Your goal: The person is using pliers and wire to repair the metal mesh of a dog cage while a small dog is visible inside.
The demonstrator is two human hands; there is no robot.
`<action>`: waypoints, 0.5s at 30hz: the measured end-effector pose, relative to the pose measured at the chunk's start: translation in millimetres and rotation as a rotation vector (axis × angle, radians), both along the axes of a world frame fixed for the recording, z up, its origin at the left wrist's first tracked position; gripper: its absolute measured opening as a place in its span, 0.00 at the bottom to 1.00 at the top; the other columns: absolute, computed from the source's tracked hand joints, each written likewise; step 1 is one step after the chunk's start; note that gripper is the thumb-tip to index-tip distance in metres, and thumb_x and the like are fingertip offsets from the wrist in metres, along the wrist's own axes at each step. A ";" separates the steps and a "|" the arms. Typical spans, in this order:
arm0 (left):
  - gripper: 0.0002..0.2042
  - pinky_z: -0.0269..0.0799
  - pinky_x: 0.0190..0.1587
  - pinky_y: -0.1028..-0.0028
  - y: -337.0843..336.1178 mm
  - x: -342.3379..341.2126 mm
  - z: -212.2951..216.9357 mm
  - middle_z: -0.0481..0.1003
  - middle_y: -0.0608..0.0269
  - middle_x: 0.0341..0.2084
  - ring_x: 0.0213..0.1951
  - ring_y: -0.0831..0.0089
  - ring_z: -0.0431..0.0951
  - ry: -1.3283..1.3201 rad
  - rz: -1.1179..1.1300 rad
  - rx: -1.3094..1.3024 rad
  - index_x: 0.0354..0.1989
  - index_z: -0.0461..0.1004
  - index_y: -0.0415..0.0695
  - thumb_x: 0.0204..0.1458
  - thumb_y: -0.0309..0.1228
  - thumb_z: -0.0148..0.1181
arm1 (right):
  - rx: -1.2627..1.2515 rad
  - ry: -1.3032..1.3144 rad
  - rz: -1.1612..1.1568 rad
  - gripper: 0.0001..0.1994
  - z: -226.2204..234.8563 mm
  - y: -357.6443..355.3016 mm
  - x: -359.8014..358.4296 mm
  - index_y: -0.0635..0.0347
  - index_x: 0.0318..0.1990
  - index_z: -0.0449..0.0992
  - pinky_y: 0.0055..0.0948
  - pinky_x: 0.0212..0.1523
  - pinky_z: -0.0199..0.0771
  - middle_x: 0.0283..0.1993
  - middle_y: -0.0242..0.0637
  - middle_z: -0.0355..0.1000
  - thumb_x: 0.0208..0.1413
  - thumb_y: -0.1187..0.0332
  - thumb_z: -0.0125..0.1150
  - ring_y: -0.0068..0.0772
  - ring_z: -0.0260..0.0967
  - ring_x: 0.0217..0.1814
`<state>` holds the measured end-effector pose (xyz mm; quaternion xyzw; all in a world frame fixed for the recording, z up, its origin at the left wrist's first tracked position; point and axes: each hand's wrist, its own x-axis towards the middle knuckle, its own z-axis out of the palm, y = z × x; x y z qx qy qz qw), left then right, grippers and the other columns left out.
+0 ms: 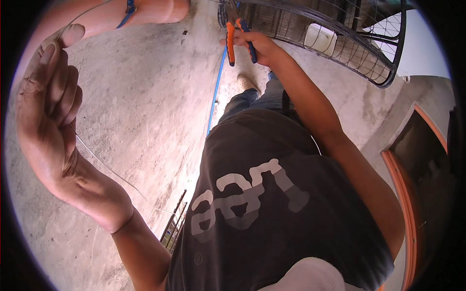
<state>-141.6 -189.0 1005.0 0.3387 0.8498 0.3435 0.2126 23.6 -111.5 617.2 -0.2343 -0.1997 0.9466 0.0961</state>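
Note:
At the far left, my left hand (48,97) is raised with thumb and forefinger pinched on a thin wire (108,166). One end of the wire bends up past the fingertips; the other trails below the palm in a loose curve. My right hand (263,47), at the top middle, grips pliers (230,42) with orange and dark blue handles. Their jaws point away from me, beside the left end of a black metal wire rack (335,30); whether they touch it I cannot tell. A thin blue strip (216,87) runs down from near my right hand.
A thick orange pipe (150,10) with a blue band (127,13) crosses the top left. Behind the rack's bars sits a whitish container (320,39). An orange-framed doorway (405,213) stands at the right. Rough concrete floor (145,87) lies below, with a dark metal grille (173,225) near my left side.

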 end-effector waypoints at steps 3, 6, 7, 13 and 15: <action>0.18 0.50 0.19 0.86 2.5 17.6 -8.8 0.67 0.71 0.17 0.16 0.87 0.55 0.122 0.121 0.120 0.47 0.75 0.32 0.59 0.35 0.51 | 0.203 -0.103 0.070 0.30 0.2 -0.1 -6.5 0.70 0.59 0.63 0.35 0.70 0.41 0.51 0.50 0.73 0.45 0.72 0.56 0.39 0.62 0.65; 0.17 0.47 0.18 0.86 2.3 9.9 -2.1 0.63 0.73 0.15 0.16 0.88 0.54 0.075 0.029 0.086 0.46 0.75 0.32 0.60 0.35 0.50 | 0.221 -0.144 0.062 0.28 -10.9 -0.5 -10.3 0.71 0.58 0.65 0.34 0.68 0.45 0.50 0.49 0.74 0.45 0.72 0.56 0.39 0.65 0.61; 0.17 0.45 0.18 0.85 2.3 5.1 0.8 0.60 0.74 0.14 0.15 0.88 0.52 -0.045 -0.120 -0.025 0.45 0.75 0.32 0.60 0.35 0.50 | 0.222 -0.148 0.060 0.28 -12.2 -1.5 -9.6 0.71 0.58 0.65 0.34 0.68 0.45 0.50 0.49 0.74 0.45 0.72 0.56 0.39 0.65 0.61; 0.21 0.39 0.18 0.84 -10.4 -5.1 8.2 0.55 0.77 0.17 0.17 0.89 0.48 -0.130 -0.222 -0.142 0.53 0.69 0.29 0.63 0.37 0.46 | 0.174 -0.212 0.014 0.20 6.4 -16.9 -16.0 0.63 0.50 0.69 0.33 0.62 0.56 0.49 0.46 0.75 0.47 0.72 0.55 0.32 0.67 0.56; 0.21 0.39 0.18 0.84 -14.1 1.1 6.2 0.56 0.77 0.17 0.17 0.89 0.48 -0.125 -0.244 -0.110 0.54 0.69 0.29 0.63 0.37 0.46 | 0.147 -0.154 -0.017 0.24 5.9 -19.0 -19.4 0.70 0.53 0.65 0.36 0.68 0.46 0.48 0.50 0.75 0.46 0.72 0.54 0.40 0.63 0.61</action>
